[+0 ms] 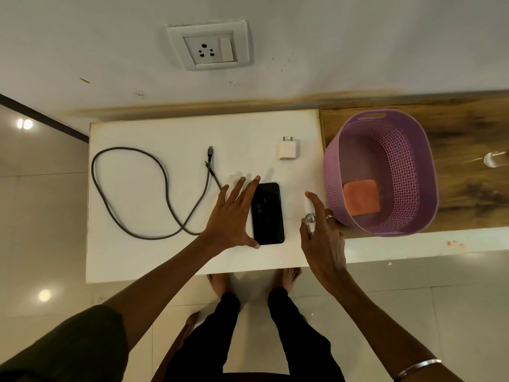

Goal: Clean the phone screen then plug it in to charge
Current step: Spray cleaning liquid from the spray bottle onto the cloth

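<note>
Black phone (267, 213) between my hands: left hand (234, 216) spread flat steadying it, right hand (323, 238) gripping a clear spray bottle (309, 221).

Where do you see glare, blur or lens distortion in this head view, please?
Head view: glare spots on the floor tiles; wide-angle bending curves the table edges and tilts the wall socket; the bottle at far right is smeared; the small clear sprayer in the right hand is hard to resolve; phone is sharp.

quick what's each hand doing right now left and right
Left hand: open, fingers spread, steadying the black smartphone at its left edge.
Right hand: closed around a small clear spray bottle, index finger raised.
</note>
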The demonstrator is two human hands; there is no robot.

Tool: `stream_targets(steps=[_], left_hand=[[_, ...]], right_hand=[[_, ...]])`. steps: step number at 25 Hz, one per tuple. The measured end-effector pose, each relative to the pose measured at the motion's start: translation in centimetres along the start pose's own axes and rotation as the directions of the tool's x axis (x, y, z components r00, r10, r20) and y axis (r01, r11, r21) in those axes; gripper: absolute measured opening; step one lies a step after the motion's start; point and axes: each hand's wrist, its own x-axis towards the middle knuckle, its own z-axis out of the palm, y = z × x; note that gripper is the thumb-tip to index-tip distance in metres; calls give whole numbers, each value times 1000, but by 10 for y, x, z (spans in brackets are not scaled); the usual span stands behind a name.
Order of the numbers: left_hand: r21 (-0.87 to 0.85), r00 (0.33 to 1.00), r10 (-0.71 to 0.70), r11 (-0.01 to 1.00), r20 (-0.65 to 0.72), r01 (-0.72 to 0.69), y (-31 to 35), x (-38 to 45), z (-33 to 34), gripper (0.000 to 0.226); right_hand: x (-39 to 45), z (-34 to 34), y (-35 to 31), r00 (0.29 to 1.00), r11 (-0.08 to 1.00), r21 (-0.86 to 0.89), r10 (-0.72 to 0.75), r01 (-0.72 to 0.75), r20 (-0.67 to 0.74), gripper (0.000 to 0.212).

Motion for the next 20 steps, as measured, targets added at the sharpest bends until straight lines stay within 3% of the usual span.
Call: stream_targets(steps=[11, 14, 17, 19, 20], left_hand=[[27, 999, 27, 999, -31, -26, -3, 0, 6, 164], [-78, 998, 2, 997, -62, -7, -3, -3, 3, 159], [-272, 973, -106, 961, -207, 47, -5, -4, -4, 115], [-232, 932, -149, 970, -331, 73, -11, -3, -7, 77], [-204, 921, -166, 974, -353, 97, -14, 0, -8, 74]], right_hand=[[-23, -7, 9, 997, 993, 97, 57, -61, 46, 66], [-21, -10, 6, 998, 990, 134, 32, -39, 51, 70], [-16, -11, 1, 989, 956, 253, 133, -147, 71, 69], [-13, -9, -2, 980, 943, 269, 184, -197, 74, 61], [-11, -8, -4, 979, 945, 257, 190, -202, 71, 58]])
